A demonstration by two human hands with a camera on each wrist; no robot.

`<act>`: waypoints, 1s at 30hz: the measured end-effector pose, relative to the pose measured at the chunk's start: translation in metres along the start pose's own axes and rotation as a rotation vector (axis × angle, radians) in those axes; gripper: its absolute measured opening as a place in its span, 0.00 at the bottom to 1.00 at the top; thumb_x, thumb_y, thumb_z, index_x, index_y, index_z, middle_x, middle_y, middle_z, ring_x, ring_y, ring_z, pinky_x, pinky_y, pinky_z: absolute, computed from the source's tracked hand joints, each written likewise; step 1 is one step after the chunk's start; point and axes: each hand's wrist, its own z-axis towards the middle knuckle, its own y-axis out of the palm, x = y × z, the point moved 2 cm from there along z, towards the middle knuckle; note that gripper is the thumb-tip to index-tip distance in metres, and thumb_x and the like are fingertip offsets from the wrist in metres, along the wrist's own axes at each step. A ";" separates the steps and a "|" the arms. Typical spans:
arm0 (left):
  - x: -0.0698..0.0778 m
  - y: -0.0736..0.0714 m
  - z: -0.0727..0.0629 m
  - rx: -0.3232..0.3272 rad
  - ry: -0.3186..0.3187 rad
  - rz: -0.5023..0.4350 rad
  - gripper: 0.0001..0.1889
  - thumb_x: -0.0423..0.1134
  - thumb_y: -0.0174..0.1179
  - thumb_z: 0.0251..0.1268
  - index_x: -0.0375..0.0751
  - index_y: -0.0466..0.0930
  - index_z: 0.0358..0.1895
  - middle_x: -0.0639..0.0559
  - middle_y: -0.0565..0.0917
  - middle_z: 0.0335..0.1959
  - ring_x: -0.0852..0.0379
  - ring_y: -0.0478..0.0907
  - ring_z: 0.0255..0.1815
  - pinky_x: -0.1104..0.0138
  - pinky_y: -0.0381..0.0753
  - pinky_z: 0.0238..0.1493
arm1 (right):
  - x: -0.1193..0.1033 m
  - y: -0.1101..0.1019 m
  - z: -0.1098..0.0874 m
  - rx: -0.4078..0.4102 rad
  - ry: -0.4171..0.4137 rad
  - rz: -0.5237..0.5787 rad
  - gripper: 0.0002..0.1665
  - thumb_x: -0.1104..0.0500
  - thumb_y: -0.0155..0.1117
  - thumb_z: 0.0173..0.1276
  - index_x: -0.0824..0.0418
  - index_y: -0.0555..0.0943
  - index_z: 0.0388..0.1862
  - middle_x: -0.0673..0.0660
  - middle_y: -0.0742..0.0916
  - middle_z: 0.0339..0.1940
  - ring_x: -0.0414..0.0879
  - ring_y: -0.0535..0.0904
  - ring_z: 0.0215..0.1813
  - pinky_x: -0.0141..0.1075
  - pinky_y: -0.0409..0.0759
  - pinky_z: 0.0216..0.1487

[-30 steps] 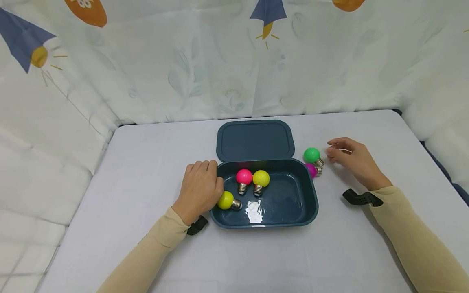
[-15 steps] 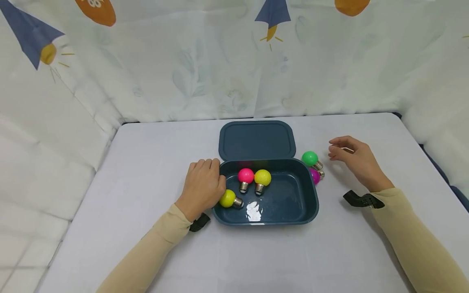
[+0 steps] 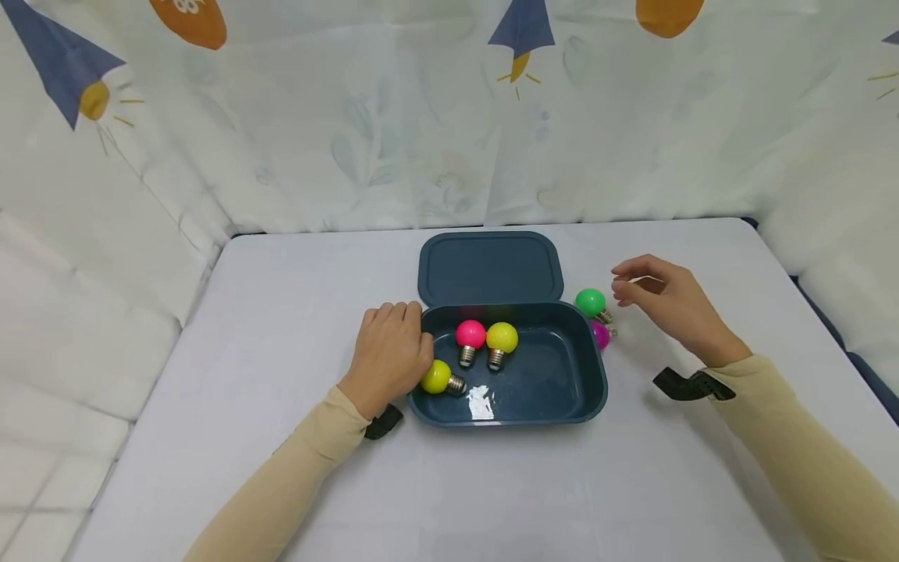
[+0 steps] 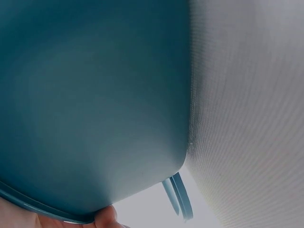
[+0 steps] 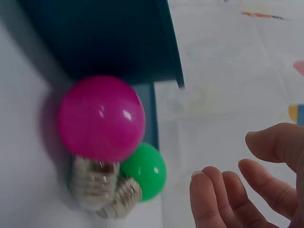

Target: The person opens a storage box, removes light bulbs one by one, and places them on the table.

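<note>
At the left end of a dark blue plastic box [image 3: 544, 390], my left hand [image 3: 388, 355] grips the rim; the left wrist view shows its fingers [image 4: 105, 216] at the lip. Inside the box lie a pink light bulb [image 3: 470, 334], a yellow bulb [image 3: 502, 338] beside it and another yellow bulb [image 3: 435, 377] close to that hand. Outside, by the right wall, a green bulb [image 3: 590, 302] and a magenta bulb [image 5: 102, 118] rest together on the cloth. My right hand [image 3: 667, 304] hovers just right of them, fingers loosely bent and holding nothing.
Behind the box a matching dark blue lid [image 3: 490, 268] lies flat. A white cloth [image 3: 295, 297] covers the table, and a patterned white curtain [image 3: 421, 117] hangs along its far edge. Both wrists wear black straps [image 3: 694, 385].
My right hand has drifted left, nearer the green bulb. The green and magenta bulbs have shifted slightly beside the box. My left hand keeps its place on the rim.
</note>
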 end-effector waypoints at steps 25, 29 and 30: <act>-0.002 0.000 0.002 0.003 -0.002 -0.003 0.08 0.38 0.53 0.65 0.36 0.74 0.33 0.46 0.76 0.24 0.48 0.72 0.29 0.55 0.72 0.40 | -0.058 0.067 -0.016 -0.300 -0.238 0.028 0.18 0.56 0.68 0.72 0.61 0.80 0.57 0.54 0.87 0.49 0.42 0.86 0.45 0.30 0.85 0.50; -0.001 0.000 0.001 -0.001 -0.005 -0.007 0.07 0.38 0.53 0.65 0.37 0.74 0.33 0.46 0.75 0.24 0.48 0.72 0.29 0.55 0.71 0.40 | -0.061 0.074 -0.014 -0.318 -0.250 0.033 0.17 0.58 0.69 0.71 0.62 0.81 0.56 0.55 0.87 0.48 0.41 0.86 0.44 0.30 0.85 0.49; -0.001 0.000 0.001 0.002 -0.003 -0.008 0.07 0.38 0.53 0.65 0.37 0.74 0.33 0.46 0.75 0.24 0.48 0.71 0.29 0.55 0.71 0.39 | -0.061 0.076 -0.014 -0.321 -0.251 0.029 0.17 0.58 0.69 0.71 0.63 0.81 0.56 0.55 0.88 0.47 0.42 0.86 0.44 0.31 0.85 0.49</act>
